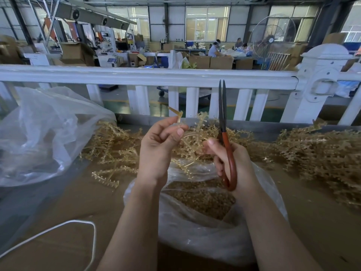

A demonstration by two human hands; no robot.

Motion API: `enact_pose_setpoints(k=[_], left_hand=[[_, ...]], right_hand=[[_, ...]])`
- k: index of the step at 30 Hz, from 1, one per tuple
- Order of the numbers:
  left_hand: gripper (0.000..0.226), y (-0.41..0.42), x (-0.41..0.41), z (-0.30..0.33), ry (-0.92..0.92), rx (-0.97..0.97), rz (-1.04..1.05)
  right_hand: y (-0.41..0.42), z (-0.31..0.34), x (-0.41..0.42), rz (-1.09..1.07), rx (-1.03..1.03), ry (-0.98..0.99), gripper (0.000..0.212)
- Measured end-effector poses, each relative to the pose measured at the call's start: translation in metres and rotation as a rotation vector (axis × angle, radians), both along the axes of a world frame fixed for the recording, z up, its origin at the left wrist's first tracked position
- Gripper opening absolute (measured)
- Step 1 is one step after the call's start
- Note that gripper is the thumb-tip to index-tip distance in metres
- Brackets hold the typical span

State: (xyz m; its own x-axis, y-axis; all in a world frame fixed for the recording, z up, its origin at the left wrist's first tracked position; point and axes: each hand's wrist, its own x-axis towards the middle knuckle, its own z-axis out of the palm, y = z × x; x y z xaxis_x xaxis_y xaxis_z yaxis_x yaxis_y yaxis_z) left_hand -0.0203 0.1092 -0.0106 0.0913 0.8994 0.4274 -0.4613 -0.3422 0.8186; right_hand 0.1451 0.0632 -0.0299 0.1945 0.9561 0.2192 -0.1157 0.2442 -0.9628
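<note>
left hand (158, 147): raised, thumb and fingers pinching sprue (178, 116) | right hand (234, 161): raised, fingers curled round scissors (224, 134) | forearms converging

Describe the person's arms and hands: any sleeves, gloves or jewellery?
The left forearm and right forearm are bare to the frame edge; no sleeve shows. The left hand and right hand wear no gloves; no ring, watch or bracelet is visible. Thumbnails look short, unpainted.
</note>
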Motion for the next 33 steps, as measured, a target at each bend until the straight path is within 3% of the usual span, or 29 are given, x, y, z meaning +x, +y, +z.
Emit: enact_pose_setpoints(k=[5, 9, 12, 17, 20, 28, 33], left_hand=[[0.036, 0.001, 0.003, -0.003, -0.012, -0.024, -0.02], [0.046, 0.002, 0.003, -0.005, 0.037, -0.144, -0.048], [0.051, 0.001, 0.002, -0.007, 0.182, -0.254, -0.114], [0.012, -0.006, 0.004, -0.006, 0.348, -0.237, -0.242], [0.006, -0.007, 0.002, -0.004, 0.418, -0.234, -0.255], [0.019, -0.01, 0.002, -0.001, 0.369, -0.308, -0.254], [0.016, -0.009, 0.002, -0.002, 0.333, -0.337, -0.222]], right_hand=[[0.0, 0.004, -0.003, -0.02, 0.038, -0.025, 0.004], [0.002, 0.004, -0.004, -0.083, 0.039, -0.066, 0.014], [0.001, 0.005, -0.004, -0.086, 0.044, -0.04, 0.017], [0.0, 0.006, -0.005, -0.079, 0.067, -0.049, 0.021], [-0.001, 0.008, -0.005, -0.063, 0.08, -0.086, 0.014], [-0.002, 0.007, -0.004, -0.042, 0.029, -0.094, 0.014], [0.0, 0.006, -0.005, -0.08, 0.051, -0.12, 0.014]])
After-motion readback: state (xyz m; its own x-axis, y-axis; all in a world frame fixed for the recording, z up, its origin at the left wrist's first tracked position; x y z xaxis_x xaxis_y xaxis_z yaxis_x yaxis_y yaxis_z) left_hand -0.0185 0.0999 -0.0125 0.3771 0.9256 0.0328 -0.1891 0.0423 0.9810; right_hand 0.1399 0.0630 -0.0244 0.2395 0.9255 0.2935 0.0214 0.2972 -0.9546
